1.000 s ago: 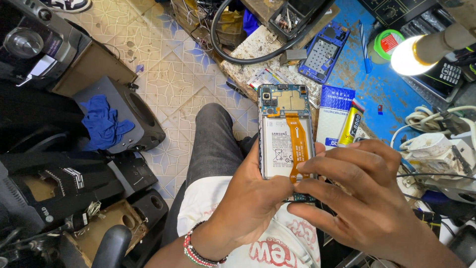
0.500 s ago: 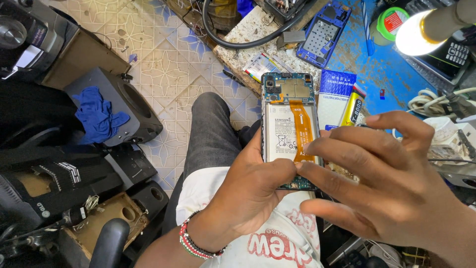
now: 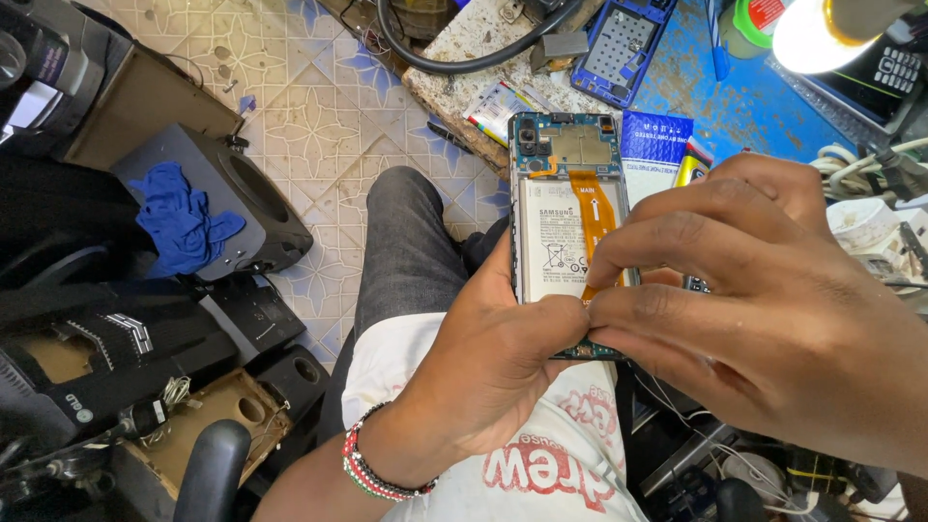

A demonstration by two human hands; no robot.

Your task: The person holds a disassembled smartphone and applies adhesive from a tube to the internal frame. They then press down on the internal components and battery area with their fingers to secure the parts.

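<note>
Left hand (image 3: pixel 503 367) gripping opened back-off phone (image 3: pixel 570 242), right hand (image 3: pixel 764 309) pinching thin orange ribbon strip (image 3: pixel 596 217); hard tug, probably torn strip.

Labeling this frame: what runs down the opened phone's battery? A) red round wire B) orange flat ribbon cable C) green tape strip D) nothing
B: an orange flat ribbon cable lies lengthwise over the white battery of the opened phone, its lower end under the right hand fingers.
</note>
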